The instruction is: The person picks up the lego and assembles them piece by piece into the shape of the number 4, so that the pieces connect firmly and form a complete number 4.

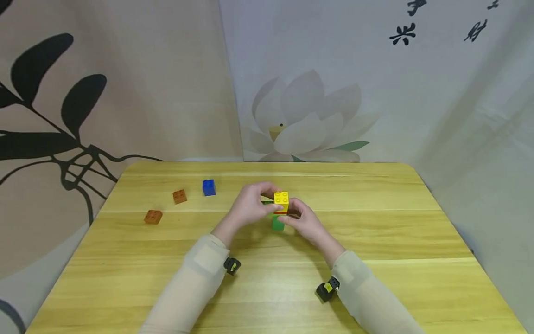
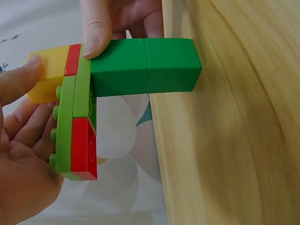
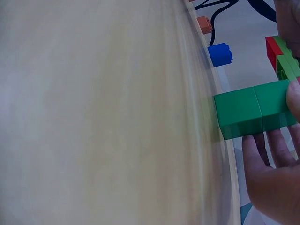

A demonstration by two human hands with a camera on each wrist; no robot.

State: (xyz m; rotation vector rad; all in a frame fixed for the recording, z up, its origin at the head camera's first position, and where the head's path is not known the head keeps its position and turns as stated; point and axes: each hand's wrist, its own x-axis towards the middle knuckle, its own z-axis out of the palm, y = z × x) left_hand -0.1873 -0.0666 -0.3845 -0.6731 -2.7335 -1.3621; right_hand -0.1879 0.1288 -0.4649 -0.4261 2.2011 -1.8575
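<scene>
Both hands hold one stack of toy building bricks. Its column is two dark green bricks. Long light green bricks lie across the column and stick out to the left, with a red brick under the outer end. On top come a thin red piece and a yellow brick. My left hand pinches the yellow brick between thumb and fingers. Lower on the stack, my right hand grips the upper dark green brick, its thumb right at the light green layer.
A blue brick stands on the wooden table to the left of the hands. Two orange-brown bricks, one nearer and one farther, lie beyond it on the left. A printed cloth hangs behind the table.
</scene>
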